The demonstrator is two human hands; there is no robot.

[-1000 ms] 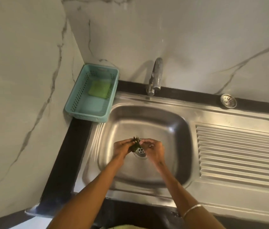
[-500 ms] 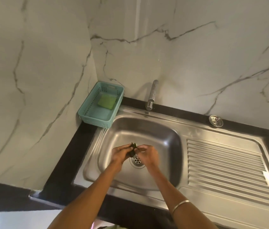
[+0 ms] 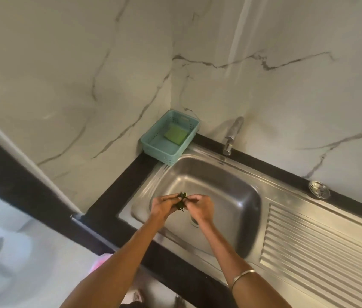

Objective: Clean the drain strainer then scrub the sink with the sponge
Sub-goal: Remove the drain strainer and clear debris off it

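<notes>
2 hands over sink [image 3: 238, 192], left hand [image 3: 163, 204] and right hand [image 3: 200, 206] pinching leaves [image 3: 182, 202] (dark green)

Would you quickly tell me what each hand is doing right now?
Left hand: pinching the green leaves over the sink.
Right hand: also pinching the leaves.

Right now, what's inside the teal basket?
The teal basket in the corner holds one green sponge, lying flat toward its far end. The rest of the floor looks bare. Its near wall hides the strip of floor right behind it.
</notes>
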